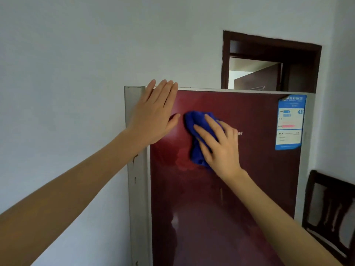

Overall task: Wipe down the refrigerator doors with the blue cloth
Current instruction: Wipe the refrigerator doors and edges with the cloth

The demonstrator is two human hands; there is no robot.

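A bunched blue cloth point(199, 137) lies pressed against the upper part of a dark red fridge door point(221, 189), pinned there under the right hand point(219, 143), whose fingers are spread flat over it rather than curled around it. Just left of that hand, the left hand point(153, 114) rests open and flat at the door's top left corner, holding nothing, fingertips reaching the top edge. To the right of the cloth, a blue label point(290, 121) is stuck near the door's far edge; beyond it stand a doorway point(269, 60) and a chair point(330, 208). The wiping step looks under way, high on the door. The next stroke likely calls for steady pressure, sweeping across and downward toward the unwiped lower panel, taking care around the label.
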